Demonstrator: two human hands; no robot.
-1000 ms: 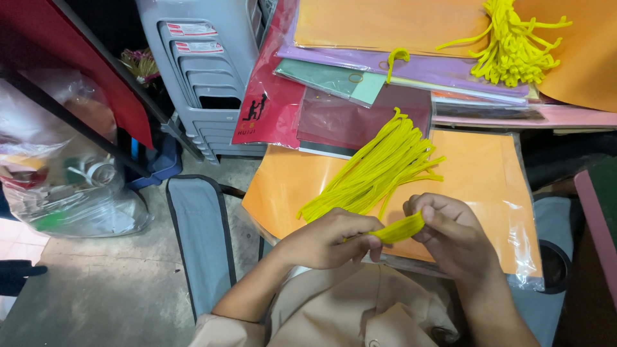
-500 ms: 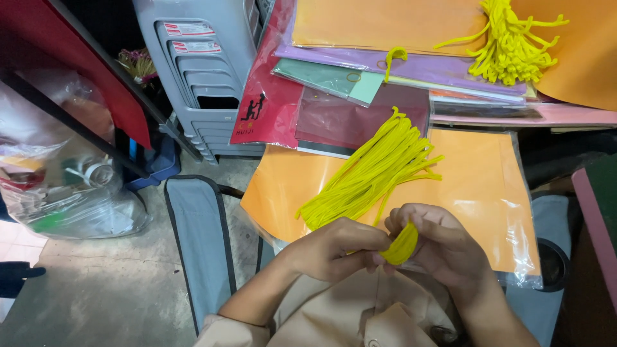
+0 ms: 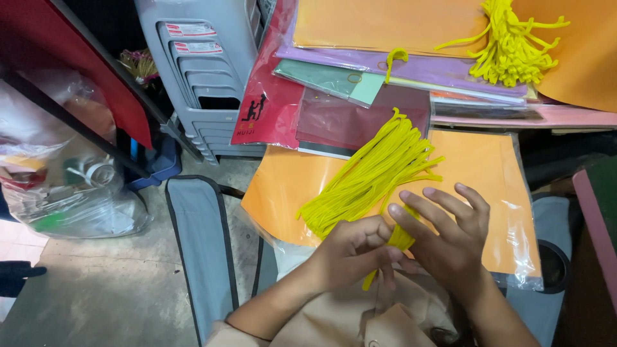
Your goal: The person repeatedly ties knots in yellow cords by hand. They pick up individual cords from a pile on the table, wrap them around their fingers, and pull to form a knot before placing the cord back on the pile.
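My left hand (image 3: 352, 252) and my right hand (image 3: 447, 234) meet over my lap and together pinch a small folded bunch of yellow pipe cleaners (image 3: 396, 244), which stands nearly upright between them. The right hand's fingers are spread above it. Just beyond the hands lies a long bundle of straight yellow pipe cleaners (image 3: 373, 173) on a wrapped orange paper sheet (image 3: 488, 180).
Stacked sheets of purple, green, maroon and orange paper (image 3: 360, 77) lie further back, with a tangle of bent yellow pipe cleaners (image 3: 508, 45) on top. A grey plastic stool stack (image 3: 205, 71) stands left, beside a clear bag of rubbish (image 3: 64, 186). A grey chair arm (image 3: 199, 244) is at lower left.
The folded yellow bunch has turned from lying sideways to nearly upright between my hands. My right hand's fingers have opened and spread above it.
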